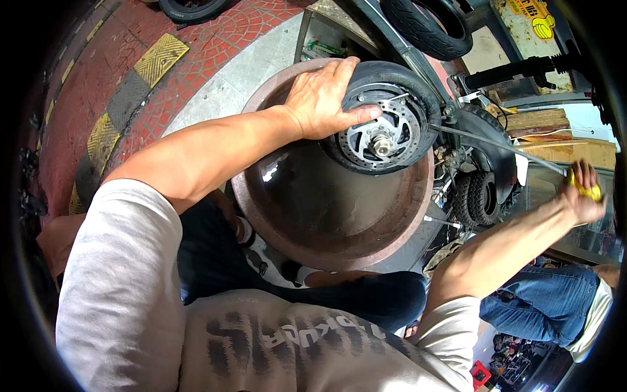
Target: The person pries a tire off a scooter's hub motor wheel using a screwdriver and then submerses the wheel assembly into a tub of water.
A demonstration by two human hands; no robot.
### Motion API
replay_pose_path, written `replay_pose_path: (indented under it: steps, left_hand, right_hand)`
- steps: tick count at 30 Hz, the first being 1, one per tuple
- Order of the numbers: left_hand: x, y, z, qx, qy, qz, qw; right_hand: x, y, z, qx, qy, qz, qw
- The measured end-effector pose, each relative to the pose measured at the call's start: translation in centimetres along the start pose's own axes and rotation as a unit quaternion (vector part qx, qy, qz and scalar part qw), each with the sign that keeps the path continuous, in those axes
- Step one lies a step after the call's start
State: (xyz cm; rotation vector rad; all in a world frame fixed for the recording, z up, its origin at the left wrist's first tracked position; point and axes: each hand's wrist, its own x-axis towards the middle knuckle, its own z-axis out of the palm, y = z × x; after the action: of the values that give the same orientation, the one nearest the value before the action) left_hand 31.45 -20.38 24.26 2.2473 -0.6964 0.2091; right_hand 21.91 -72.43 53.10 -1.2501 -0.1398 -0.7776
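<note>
Black-tyred wheel (385, 130), part-hidden under splayed left hand (324, 104); rightward, blurred right hand (583, 196) gripping yellow-handled metal rod (503, 144); below, open reddish basin (419, 212).

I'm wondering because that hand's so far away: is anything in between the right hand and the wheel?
Just the long metal rod that the right hand grips by its yellow handle; it stretches across to the right edge of the wheel. Nothing else visible blocks the way.

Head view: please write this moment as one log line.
left hand: on wheel; right hand: gripping rod by yellow handle; rod's far end: at right edge of tyre; wheel: at far side of basin
</note>
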Motion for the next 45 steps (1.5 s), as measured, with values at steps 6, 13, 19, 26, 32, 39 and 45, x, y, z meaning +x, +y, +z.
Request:
replay_pose_path:
  steps: [6, 13, 19, 26, 32, 39, 45]
  left_hand:
    - [-0.7, 0.0, -1.1, 0.009, -0.014, -0.038, 0.999]
    - [-0.2, 0.2, 0.4, -0.023, 0.006, -0.015, 1.0]
    - [-0.2, -0.1, 0.4, -0.018, 0.028, -0.01, 0.999]
    - [-0.6, 0.0, -0.3, -0.001, 0.011, -0.027, 1.0]
    - [-0.7, 0.4, -0.3, 0.039, 0.035, -0.01, 0.999]
    - [-0.3, 1.1, -0.6, 0.15, -0.015, -0.011, 0.989]
    - [-0.6, 1.5, -1.2, 0.183, 0.057, 0.13, 0.973]
  right_hand:
    - [-14.2, -2.7, 10.7, 0.071, -0.107, -0.084, 0.988]
    - [-11.9, -0.7, 9.4, 0.029, 0.096, -0.058, 0.993]
    - [-26.4, -0.2, 17.2, 0.044, -0.057, -0.171, 0.983]
    - [-44.9, 5.4, 22.7, -0.298, -0.103, -0.218, 0.924]
    - [-53.9, 4.4, 21.8, -0.321, -0.082, 0.111, 0.937]
    - [-57.2, 6.1, 18.3, -0.282, -0.007, 0.33, 0.901]
    - [-56.8, 7.0, 16.1, -0.468, -0.095, 0.2, 0.856]
